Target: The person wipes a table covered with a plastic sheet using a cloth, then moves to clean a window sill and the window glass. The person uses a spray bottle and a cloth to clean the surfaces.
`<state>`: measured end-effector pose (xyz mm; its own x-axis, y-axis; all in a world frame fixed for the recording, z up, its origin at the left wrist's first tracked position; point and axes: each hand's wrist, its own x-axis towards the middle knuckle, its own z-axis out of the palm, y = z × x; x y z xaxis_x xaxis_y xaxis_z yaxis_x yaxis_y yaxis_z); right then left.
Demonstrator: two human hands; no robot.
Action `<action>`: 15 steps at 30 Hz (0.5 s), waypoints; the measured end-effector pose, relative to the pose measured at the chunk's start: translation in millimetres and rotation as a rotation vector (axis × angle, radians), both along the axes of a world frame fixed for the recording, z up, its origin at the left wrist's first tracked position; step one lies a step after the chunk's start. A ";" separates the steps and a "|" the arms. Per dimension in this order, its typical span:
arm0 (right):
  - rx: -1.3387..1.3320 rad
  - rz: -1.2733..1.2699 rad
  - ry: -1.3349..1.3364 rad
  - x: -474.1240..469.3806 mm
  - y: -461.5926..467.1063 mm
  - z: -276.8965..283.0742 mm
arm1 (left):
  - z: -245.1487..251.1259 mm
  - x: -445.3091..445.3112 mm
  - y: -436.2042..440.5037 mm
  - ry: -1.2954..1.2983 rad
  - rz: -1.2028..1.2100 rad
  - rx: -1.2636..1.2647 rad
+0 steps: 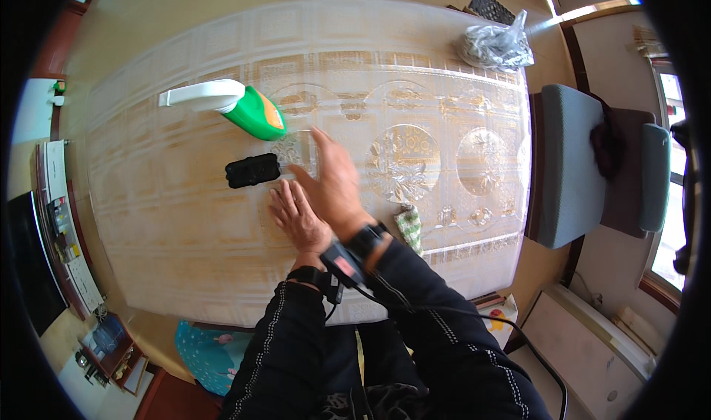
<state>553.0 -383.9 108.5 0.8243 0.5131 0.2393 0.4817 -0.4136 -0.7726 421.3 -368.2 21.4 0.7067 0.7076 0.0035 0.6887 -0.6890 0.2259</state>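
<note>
My left hand [299, 215] rests palm down on the patterned table cover [183, 236], fingers a little spread, nothing seen in it. Over and just right of it is my right hand [332, 178], blurred, its thumb and fingers apart and nothing visible between them. A black phone-like object [253, 170] lies on the cover just beyond my left fingertips. Farther off, a green spray bottle with a white trigger head [258, 114] lies with its head to the left. To the right of my right wrist is a green-and-white cloth [409, 228].
A clear plastic bag [496, 45] sits at the table's far right corner. A blue-grey cushioned chair [572, 164] stands beyond the right edge. A black cable [533, 345] runs from the device at my right wrist along the forearm.
</note>
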 end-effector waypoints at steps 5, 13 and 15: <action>-0.429 -0.167 0.078 -57.7 -164.7 -1.7 | 10.7 6.2 -1.0 -0.073 -0.015 0.043; -0.525 0.215 -0.028 -52.0 -179.4 -39.9 | 14.0 6.1 -0.2 -0.061 -0.030 0.039; -0.394 0.323 -0.020 -30.8 -146.9 -40.7 | 13.2 6.5 0.0 -0.062 -0.024 0.035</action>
<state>522.2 -530.8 67.8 0.6063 0.7952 -0.0094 0.6460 -0.4993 -0.5774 427.8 -368.2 34.6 0.7211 0.6891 0.0718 0.6574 -0.7133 0.2430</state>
